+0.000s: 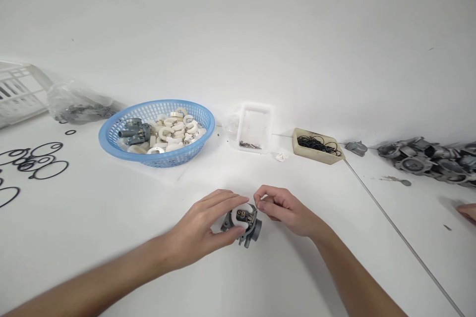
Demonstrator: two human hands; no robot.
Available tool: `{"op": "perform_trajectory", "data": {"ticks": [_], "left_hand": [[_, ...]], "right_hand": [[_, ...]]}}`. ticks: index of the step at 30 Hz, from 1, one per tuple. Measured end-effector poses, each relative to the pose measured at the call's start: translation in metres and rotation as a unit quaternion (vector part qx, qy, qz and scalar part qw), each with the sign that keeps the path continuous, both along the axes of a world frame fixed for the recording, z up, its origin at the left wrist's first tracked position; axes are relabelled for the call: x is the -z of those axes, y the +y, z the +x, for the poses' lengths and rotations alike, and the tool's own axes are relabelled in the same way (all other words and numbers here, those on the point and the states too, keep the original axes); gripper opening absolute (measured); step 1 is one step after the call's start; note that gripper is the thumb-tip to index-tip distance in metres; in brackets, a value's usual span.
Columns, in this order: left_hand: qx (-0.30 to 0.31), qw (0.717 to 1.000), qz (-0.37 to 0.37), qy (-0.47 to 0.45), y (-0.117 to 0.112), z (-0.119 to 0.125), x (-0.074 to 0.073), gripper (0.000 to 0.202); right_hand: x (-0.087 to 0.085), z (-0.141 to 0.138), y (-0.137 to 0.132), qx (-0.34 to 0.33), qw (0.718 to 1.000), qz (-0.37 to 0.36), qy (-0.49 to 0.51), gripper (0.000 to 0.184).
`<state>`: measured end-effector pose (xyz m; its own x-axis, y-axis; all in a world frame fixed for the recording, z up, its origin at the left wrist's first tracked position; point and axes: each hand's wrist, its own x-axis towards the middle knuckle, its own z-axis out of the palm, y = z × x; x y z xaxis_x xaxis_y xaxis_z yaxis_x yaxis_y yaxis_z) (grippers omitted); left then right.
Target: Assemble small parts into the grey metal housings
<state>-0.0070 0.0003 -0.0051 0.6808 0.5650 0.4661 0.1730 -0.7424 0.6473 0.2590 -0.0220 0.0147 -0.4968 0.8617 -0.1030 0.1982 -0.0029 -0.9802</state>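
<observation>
Two hands are at work. Your left grip [203,220] grasps the grey metal carburetor body [256,229] from its left, thumb and fingers bent around the white U-shaped plastic float [235,217] on its upturned face. That body, on the white table [208,287] right before you, is your landmark. Your right grip [284,210] is drawn into a pinch at the body's far right edge; whether it holds some small piece, you cannot tell from this view. By the look of it you are fitting the float at its hinge, so the next move calls for a steady left hold and a fine, straight push from the right.

For room, far left of the body you have thin black rubber rings [27,164]; beyond it to the left, the blue oval plastic basket [167,160]. Straight beyond stands the white rectangular plastic tray [255,124], well apart; beyond to the right, the pale yellow plastic box [314,155]. Farther right, a thin grey strip [397,233] slants toward you, then come the piled grey metal castings [427,156] and another person's hand [468,211]; keep your right elbow short of these.
</observation>
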Motion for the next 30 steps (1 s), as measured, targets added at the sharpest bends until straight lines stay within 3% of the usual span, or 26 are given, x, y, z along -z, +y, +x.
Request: {"op": "perform_trajectory", "data": {"ticks": [12,30], "left_hand": [[-0.014,1.0,0.007,0.005,0.0003,0.0014,0.0004,0.037],[-0.035,0.996,0.077,-0.034,0.0012,0.0029,0.0011,0.037]], "right_hand": [[0.0013,-0.0033,-0.0037,0.016,1.0,0.014,-0.02,0.031],[0.0033,-0.0042,-0.0027,0.065,0.997,0.035,-0.021,0.028]]}}
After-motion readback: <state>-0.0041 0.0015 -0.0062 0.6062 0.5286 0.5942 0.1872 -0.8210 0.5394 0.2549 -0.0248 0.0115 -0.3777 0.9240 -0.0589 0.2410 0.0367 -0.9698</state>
